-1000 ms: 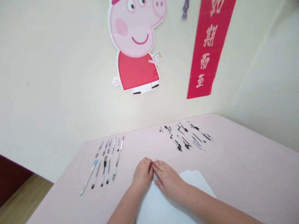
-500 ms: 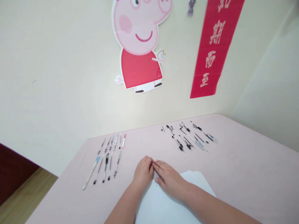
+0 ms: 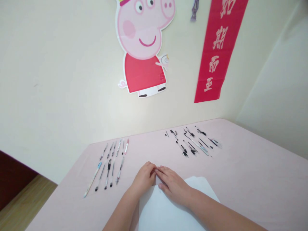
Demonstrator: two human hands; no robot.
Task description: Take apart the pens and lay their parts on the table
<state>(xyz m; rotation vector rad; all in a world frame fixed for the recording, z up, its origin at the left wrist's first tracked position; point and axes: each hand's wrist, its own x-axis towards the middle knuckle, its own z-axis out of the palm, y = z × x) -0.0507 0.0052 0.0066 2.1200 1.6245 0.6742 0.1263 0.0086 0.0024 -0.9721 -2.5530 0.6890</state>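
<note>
At the bottom centre, the left hand (image 3: 144, 177) and right hand (image 3: 173, 185) meet at the fingertips, at the top edge of white paper (image 3: 163, 213). The right hand lies over the paper; the left's grip is hidden. Two rows of pens (image 3: 109, 165) lie left of centre on the pink table (image 3: 255, 166); loose pen parts (image 3: 192, 147) lie right of centre. A pig cutout (image 3: 145, 72) fills the upper middle, a red banner (image 3: 209, 67) the upper right.

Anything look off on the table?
Mainly the cluster of pen pieces at far right: they lie jumbled at mixed angles, while the pens on the left sit in two rows. The white paper also seems slightly uneven at its far right corner. No spill visible.
</note>
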